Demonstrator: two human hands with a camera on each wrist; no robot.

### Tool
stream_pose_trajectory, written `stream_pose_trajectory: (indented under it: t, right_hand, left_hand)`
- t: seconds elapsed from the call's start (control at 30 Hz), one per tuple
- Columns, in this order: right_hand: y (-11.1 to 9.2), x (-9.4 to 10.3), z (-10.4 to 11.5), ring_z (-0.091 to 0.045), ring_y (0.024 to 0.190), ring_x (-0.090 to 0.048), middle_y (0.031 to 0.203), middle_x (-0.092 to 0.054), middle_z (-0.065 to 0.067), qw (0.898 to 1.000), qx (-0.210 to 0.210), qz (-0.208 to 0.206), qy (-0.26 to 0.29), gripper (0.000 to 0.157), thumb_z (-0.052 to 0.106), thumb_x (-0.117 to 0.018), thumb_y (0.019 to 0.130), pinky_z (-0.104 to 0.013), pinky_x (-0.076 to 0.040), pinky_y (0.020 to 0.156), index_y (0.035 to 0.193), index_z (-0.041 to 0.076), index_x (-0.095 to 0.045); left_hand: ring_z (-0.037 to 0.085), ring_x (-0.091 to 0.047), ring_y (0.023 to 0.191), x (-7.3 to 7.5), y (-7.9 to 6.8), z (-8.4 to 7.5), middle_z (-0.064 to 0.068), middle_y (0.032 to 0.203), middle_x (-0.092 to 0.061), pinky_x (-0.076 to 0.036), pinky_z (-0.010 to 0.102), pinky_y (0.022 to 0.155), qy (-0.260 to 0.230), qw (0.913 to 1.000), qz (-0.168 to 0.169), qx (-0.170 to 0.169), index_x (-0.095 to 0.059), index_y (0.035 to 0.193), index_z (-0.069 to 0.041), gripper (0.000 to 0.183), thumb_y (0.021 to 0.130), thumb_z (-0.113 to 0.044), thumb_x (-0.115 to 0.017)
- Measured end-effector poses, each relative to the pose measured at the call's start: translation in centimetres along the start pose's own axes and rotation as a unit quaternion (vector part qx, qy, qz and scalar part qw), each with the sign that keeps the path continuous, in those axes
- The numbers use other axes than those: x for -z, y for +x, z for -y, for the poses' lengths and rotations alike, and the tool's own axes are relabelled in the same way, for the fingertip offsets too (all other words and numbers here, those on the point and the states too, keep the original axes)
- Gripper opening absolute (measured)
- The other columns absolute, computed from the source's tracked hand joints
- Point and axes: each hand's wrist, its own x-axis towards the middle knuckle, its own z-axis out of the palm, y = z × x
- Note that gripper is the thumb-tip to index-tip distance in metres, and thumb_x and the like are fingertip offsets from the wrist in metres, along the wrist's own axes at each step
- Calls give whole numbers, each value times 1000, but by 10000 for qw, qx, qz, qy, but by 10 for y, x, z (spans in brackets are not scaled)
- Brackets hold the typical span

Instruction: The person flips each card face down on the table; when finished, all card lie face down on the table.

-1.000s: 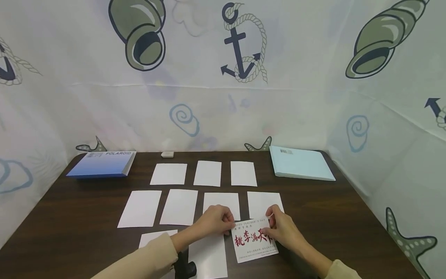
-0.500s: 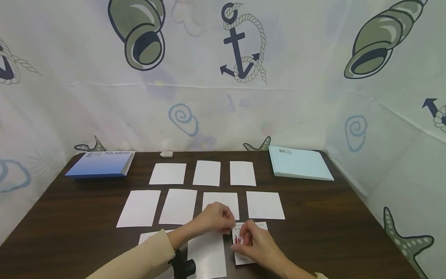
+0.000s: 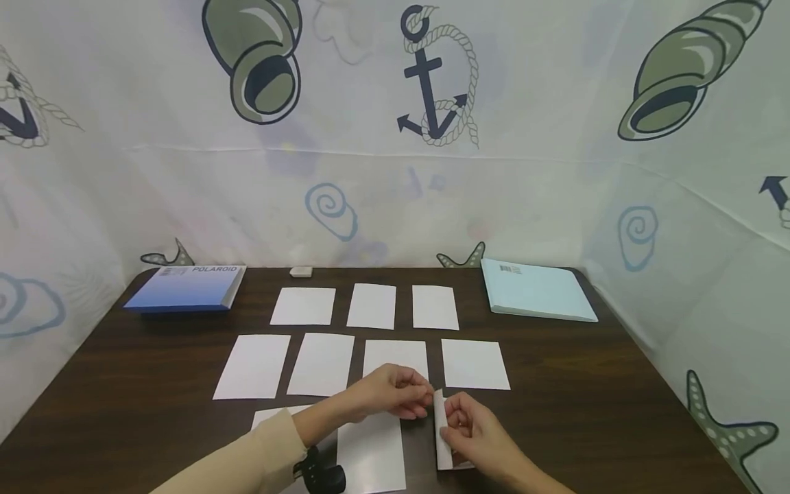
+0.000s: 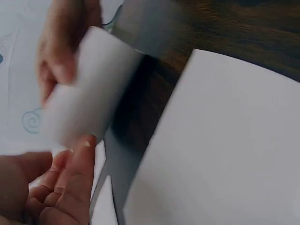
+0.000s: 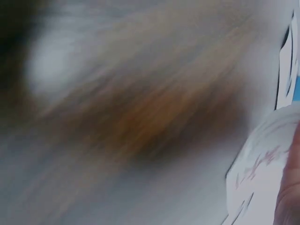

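In the head view a white card (image 3: 441,432) stands nearly edge-on, low over the dark table. My right hand (image 3: 478,429) grips it between thumb and fingers. The left wrist view shows the card's blank side (image 4: 96,89), slightly bowed and blurred; red lettering on its printed face (image 5: 260,171) shows in the right wrist view. At the card's far edge is my left hand (image 3: 395,392), thumb apart from the fingers. Its fingertips (image 4: 86,143) come right at the edge of the card. A larger white sheet (image 3: 370,453) lies below the left hand.
White cards lie in rows beyond the hands, among them a back-row card (image 3: 435,307) and a right-hand card (image 3: 475,365). A blue Polaroid box (image 3: 185,288) stands back left, a pale blue box (image 3: 537,289) back right. A small white block (image 3: 301,272) sits at the back edge.
The card's red printed face was towards me; the right hand has swung it leftward until it is almost edge-on, blank side showing. The left hand stays near the card's far edge.
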Motion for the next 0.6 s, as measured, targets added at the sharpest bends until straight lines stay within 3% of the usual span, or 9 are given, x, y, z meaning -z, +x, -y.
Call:
stream_pose_trajectory:
  t: [0.1,0.37,0.47,0.6]
  right_hand:
    - [-5,10,1,-2,65,-53,78,-53,0,9987,143,52,483,25,-2,-54,88,-19,-48,55,105,-15,-41]
    - [-14,34,5,-5,73,-56,87,-57,-7,9973,331,-328,564,30,0,-54,91,-20,-49,62,110,-17,-37]
    - [-19,42,2,-7,75,-56,88,-55,-8,9981,113,-461,382,31,2,-55,91,-22,-49,63,111,-15,-38]
    - [-24,53,-7,-8,71,-55,85,-53,-6,9951,-584,-797,-9,32,5,-60,88,-23,-50,60,110,-13,-43]
  left_hand:
    - [18,-66,88,-3,2,3,13,103,-67,-55,35,75,-13,9999,119,-38,-58,114,2,27,89,-7,-62]
    - [20,-66,89,-7,7,7,12,104,-66,-56,37,74,-190,9998,-77,-50,-54,120,0,40,84,-6,-69]
    - [16,-65,81,-8,8,8,7,95,-65,-56,35,71,-5,9992,-384,-102,-57,115,-1,38,80,-6,-72]
    - [9,-60,65,-8,9,9,3,78,-58,-56,30,63,352,9949,-923,-224,-60,104,2,32,75,-1,-74]
